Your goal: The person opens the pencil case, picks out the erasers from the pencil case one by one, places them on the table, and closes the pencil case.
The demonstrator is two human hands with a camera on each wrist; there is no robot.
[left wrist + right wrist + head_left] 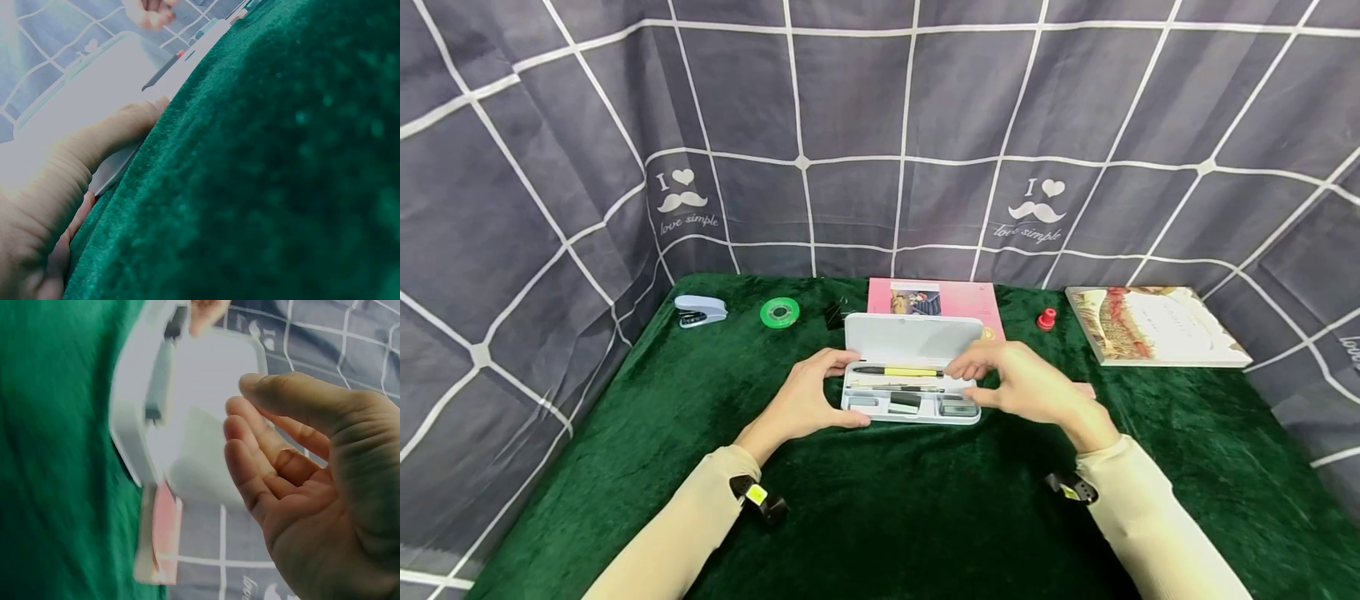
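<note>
A deep green plush cloth [917,508] covers the bench, and behind and to both sides hangs a grey curtain [850,92] with a white grid and printed mustaches, hearts and lettering. Near the middle of the cloth lies a white pencil case [917,337], its lid raised toward the curtain; a yellow-and-black pen [906,372] rests inside. The left hand [805,398] grips the case's left end, thumb at the front corner and fingers at the back. The right hand [1033,385] is over the case's right end, holding nothing, fingers loosely bent and thumb apart. Along the far side, from the left, sit a pale stapler [703,309], a green tape roll [765,314], a pink booklet [970,300] partly behind the lid, a small red object [1046,320] and a book [1187,329] with a picture cover, near the curtain.
</note>
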